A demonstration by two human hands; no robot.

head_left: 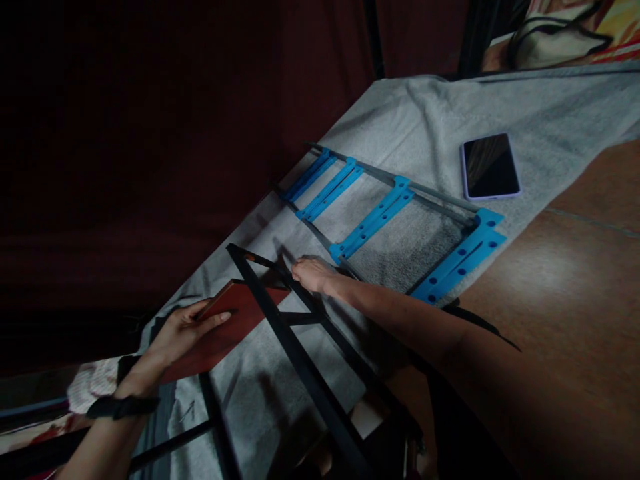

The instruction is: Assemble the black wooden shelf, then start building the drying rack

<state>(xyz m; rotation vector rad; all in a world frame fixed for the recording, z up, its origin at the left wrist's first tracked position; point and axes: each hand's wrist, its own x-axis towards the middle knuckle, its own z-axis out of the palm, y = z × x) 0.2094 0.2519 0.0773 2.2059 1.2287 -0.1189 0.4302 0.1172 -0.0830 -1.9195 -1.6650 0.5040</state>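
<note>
My left hand [187,331] is closed on a flat reddish-brown board [227,327], thumb on top along its edge. The board's far end passes behind a bar of a black metal frame [290,341] with crossbars, which stands tilted in front of me. My right hand [313,274] is closed at the far side of this frame, fingers curled against its bar. Part of that grip is hidden. Just beyond my right arm lies a ladder-like rack with dark rails and several blue crosspieces [373,220] with holes.
Under everything spreads a grey cloth [400,113] over a brown tiled floor [565,267]. A phone [491,167] in a light purple case lies on the cloth at the right. A dark red curtain [175,133] hangs along the left. A white bag [555,47] is at the top right.
</note>
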